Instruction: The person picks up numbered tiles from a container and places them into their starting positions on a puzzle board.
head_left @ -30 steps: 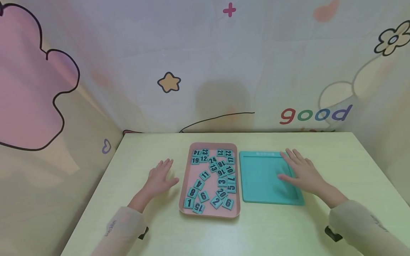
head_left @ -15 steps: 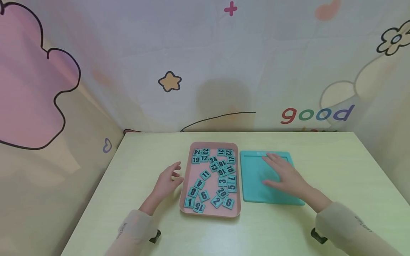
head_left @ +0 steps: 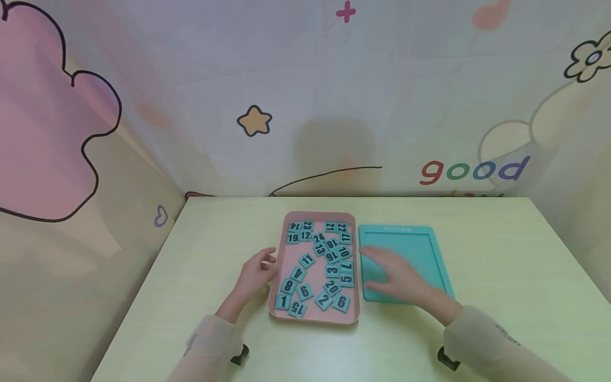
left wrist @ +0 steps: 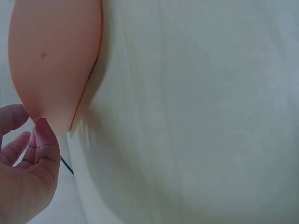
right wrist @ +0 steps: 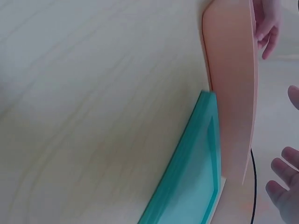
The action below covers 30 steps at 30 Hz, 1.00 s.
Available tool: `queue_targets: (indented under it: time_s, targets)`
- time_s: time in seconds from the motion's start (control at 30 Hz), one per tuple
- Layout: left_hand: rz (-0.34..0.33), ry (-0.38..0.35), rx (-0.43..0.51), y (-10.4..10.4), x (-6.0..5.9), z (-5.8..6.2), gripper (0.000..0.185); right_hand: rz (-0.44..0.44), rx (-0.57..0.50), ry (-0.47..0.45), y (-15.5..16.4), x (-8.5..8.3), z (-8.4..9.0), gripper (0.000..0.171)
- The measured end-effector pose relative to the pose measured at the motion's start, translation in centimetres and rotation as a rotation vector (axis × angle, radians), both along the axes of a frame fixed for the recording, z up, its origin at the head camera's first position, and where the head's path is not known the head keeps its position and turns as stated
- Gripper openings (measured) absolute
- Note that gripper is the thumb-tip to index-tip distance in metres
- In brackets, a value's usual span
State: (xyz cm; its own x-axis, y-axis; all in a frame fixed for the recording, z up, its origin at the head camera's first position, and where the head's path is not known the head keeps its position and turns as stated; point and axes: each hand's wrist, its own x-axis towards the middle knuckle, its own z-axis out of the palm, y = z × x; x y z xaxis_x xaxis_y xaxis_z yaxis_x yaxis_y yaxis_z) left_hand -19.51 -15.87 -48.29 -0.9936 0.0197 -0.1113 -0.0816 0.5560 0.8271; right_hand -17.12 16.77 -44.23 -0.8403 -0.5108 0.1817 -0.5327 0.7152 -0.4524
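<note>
A pink tray [head_left: 291, 258] lies in the middle of the table with several turquoise number tiles [head_left: 288, 286] loose in it. My left hand [head_left: 256, 277] is at the tray's left edge, fingers loosely bent. In the left wrist view its thumb and forefinger meet the outline of the tray [left wrist: 56, 56]; whether they touch it is unclear. My right hand [head_left: 398, 276] hovers over the turquoise square frame [head_left: 420, 246], fingers extended toward the tray's right side and holding nothing. In the right wrist view its fingertips [right wrist: 275, 186] stand apart from the tray wall [right wrist: 231, 84].
The frame lies close beside the tray's right side, with a raised rim. Pale table [head_left: 315, 353] surrounds both. A printed cloth wall [head_left: 200, 122] closes off the back. A dark wrist mount [head_left: 448, 358] hangs below the right sleeve.
My right hand has moved left across the frame toward the tray. My left hand has moved right to the tray's edge, its fingers bending more. Tray and frame stay in place.
</note>
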Motion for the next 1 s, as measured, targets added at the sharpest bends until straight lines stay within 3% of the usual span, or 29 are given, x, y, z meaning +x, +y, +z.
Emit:
queue_targets:
  time_s: [0.2,0.53,0.77,1.0]
  targets:
    - [0.038,-0.051,0.095,0.1,0.1,-0.3,0.042,0.075,-0.059,-0.064,-2.7,0.4,-0.2,0.064]
    - [0.079,-0.159,0.201,0.0,-0.5,-1.0,0.037,0.114,-0.204,-0.315,-6.9,1.0,-0.8,0.06]
    - [0.065,-0.184,0.262,-0.4,-0.7,-1.5,0.037,0.181,-0.212,-0.399,-9.3,1.3,-1.6,0.057]
    - [0.051,-0.188,0.284,-0.6,-0.7,-1.7,0.037,0.177,-0.217,-0.485,-11.2,1.3,-2.3,0.055]
